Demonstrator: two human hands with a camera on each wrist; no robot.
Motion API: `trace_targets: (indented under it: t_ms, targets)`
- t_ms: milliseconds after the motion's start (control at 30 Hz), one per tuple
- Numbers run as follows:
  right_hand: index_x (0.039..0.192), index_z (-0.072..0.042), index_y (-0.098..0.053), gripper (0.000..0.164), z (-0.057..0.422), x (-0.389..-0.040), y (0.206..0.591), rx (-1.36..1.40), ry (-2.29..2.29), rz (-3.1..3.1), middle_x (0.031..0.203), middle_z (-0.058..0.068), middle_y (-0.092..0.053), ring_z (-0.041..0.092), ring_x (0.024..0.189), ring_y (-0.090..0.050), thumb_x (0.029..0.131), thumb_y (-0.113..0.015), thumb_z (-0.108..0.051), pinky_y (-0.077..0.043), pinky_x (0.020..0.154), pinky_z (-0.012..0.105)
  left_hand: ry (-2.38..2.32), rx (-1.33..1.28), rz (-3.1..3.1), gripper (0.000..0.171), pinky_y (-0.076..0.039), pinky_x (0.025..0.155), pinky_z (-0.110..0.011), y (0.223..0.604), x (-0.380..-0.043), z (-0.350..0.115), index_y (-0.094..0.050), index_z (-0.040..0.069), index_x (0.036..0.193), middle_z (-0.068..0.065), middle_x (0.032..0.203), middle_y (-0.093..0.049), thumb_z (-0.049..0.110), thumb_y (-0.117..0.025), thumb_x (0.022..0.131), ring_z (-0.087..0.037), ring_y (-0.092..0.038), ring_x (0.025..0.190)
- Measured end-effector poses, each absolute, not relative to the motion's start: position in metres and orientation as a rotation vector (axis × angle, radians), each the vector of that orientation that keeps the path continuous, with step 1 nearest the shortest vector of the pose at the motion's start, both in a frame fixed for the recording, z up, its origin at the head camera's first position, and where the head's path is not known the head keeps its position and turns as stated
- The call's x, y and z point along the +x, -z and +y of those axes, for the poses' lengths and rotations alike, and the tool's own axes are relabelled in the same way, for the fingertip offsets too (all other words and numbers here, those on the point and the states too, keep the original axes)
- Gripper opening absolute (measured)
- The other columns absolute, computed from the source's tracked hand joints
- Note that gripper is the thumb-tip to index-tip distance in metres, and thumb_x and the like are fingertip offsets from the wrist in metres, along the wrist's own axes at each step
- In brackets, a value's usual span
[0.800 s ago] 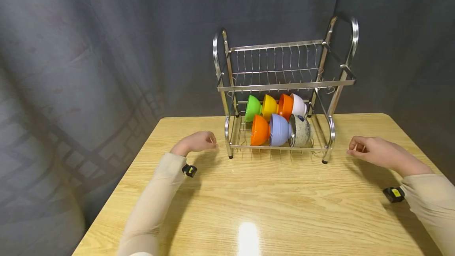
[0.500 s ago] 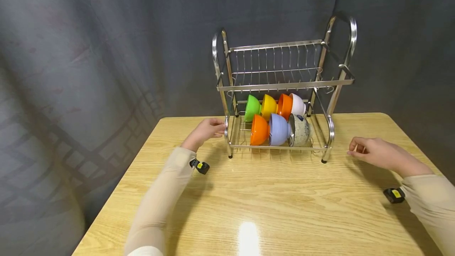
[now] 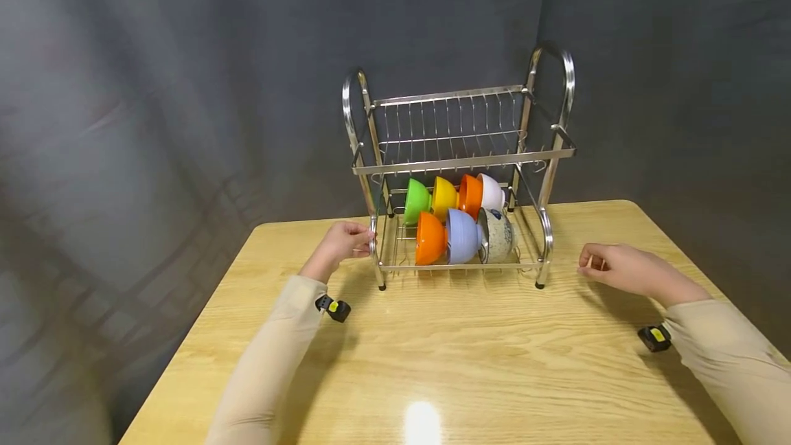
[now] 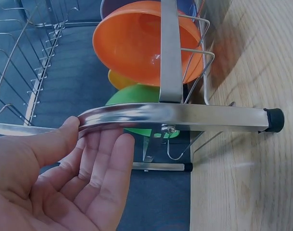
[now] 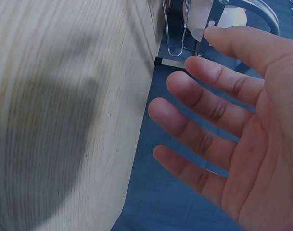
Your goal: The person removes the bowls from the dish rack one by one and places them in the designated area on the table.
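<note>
A two-tier metal dish rack (image 3: 463, 161) stands on the table. My left hand (image 3: 341, 246) pinches its left front upright, thumb on one side and fingers on the other, as the left wrist view shows. On the lower tier bowls lie on their sides: an orange bowl (image 3: 430, 239), a lavender bowl (image 3: 462, 237) and a speckled patterned bowl (image 3: 499, 237) in front. Behind sit a green bowl (image 3: 417, 202), a yellow bowl (image 3: 444, 198), another orange bowl (image 3: 470, 196) and a white bowl (image 3: 494, 194). Right of the rack, my right hand (image 3: 630, 270) hovers with relaxed fingers, holding nothing.
The wooden table (image 3: 395, 362) stretches in front of the rack. Grey curtains (image 3: 247, 88) hang behind it and to the left. The rack's upper tier has upright wire dividers (image 3: 448, 126). Each wrist wears a small black camera, such as the left camera (image 3: 336, 309).
My left hand has moved right to the rack's left upright and taken hold of it. The head view has shifted, so the rack appears further left. My right hand has stayed about where it was.
</note>
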State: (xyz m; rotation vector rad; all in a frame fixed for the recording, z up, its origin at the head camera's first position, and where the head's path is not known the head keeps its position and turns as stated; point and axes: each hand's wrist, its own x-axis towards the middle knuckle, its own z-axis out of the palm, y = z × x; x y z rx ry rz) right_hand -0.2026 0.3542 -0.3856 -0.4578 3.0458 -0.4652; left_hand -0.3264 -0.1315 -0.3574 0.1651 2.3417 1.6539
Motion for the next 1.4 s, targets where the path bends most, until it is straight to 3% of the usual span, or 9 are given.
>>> trace_targets:
  t_ms: [367,500,667,800,867,967,1100,1400]
  targets:
    - [0.090,-0.017,-0.059,0.011,0.344,-0.216,0.376,-0.481,0.446,3.074,0.072,-0.007,-0.056,0.007,0.059,-0.047,0.094,-0.063,-0.026,-0.039,0.050,0.025,-1.668,0.188,2.338,0.028,-0.059,0.075,-0.026,0.357,-0.325,-0.144,-0.059,-0.014,0.116,-0.005,0.086,-0.066,0.009,-0.055,0.098,-0.009,-0.062,0.070]
    - [0.090,-0.012,-0.060,0.014,0.333,-0.217,0.357,-0.383,0.405,3.221,0.073,-0.002,-0.060,0.010,0.060,-0.050,0.096,-0.058,-0.024,-0.039,0.050,0.028,-1.659,0.169,2.352,0.029,-0.059,0.072,-0.023,0.354,-0.326,-0.144,-0.059,-0.013,0.117,-0.005,0.087,-0.066,0.009,-0.055,0.099,-0.009,-0.062,0.071]
    - [0.096,-0.003,-0.062,0.017,0.297,-0.210,0.330,-0.305,0.676,3.370,0.079,0.008,-0.065,0.021,0.066,-0.057,0.097,-0.054,-0.018,-0.045,0.056,0.035,-1.649,0.149,2.344,0.029,-0.059,0.080,-0.029,0.354,-0.326,-0.147,-0.059,-0.012,0.117,-0.008,0.088,-0.067,0.010,-0.056,0.098,-0.011,-0.063,0.071]
    - [0.121,0.005,-0.056,0.038,0.260,-0.208,0.316,-0.307,0.960,3.206,0.107,0.023,-0.065,0.036,0.095,-0.063,0.100,-0.052,-0.027,-0.053,0.080,0.049,-1.671,0.192,2.314,0.026,-0.059,0.080,-0.032,0.354,-0.325,-0.148,-0.062,-0.011,0.111,-0.011,0.087,-0.068,0.011,-0.059,0.097,-0.013,-0.064,0.071]
    - [0.134,0.009,-0.044,0.054,0.244,-0.212,0.312,-0.292,0.996,3.096,0.122,0.031,-0.057,0.044,0.108,-0.058,0.101,-0.049,-0.033,-0.050,0.089,0.056,-1.672,0.203,2.312,0.026,-0.060,0.079,-0.031,0.354,-0.324,-0.147,-0.063,-0.011,0.109,-0.011,0.087,-0.068,0.011,-0.059,0.096,-0.013,-0.064,0.072]
    - [0.142,0.017,-0.024,0.076,0.227,-0.225,0.313,-0.266,0.903,3.013,0.137,0.041,-0.039,0.054,0.123,-0.044,0.100,-0.048,-0.042,-0.040,0.102,0.062,-1.656,0.186,2.325,0.026,-0.060,0.080,-0.031,0.354,-0.324,-0.144,-0.062,-0.010,0.111,-0.012,0.091,-0.068,0.011,-0.059,0.097,-0.013,-0.064,0.073]
    - [0.139,0.026,-0.014,0.093,0.217,-0.244,0.322,-0.199,0.764,2.953,0.140,0.047,-0.026,0.057,0.126,-0.037,0.098,-0.048,-0.049,-0.035,0.106,0.063,-1.631,0.148,2.331,0.029,-0.059,0.084,-0.033,0.355,-0.326,-0.139,-0.059,-0.012,0.117,-0.010,0.088,-0.067,0.010,-0.056,0.098,-0.011,-0.063,0.072]
    - [0.140,0.027,-0.009,0.105,0.216,-0.263,0.343,-0.024,0.644,2.931,0.141,0.046,-0.025,0.056,0.123,-0.041,0.094,-0.048,-0.059,-0.042,0.100,0.061,-1.624,0.168,2.317,0.028,-0.059,0.081,-0.030,0.356,-0.329,-0.133,-0.059,-0.013,0.115,-0.005,0.082,-0.065,0.008,-0.056,0.098,-0.010,-0.063,0.069]
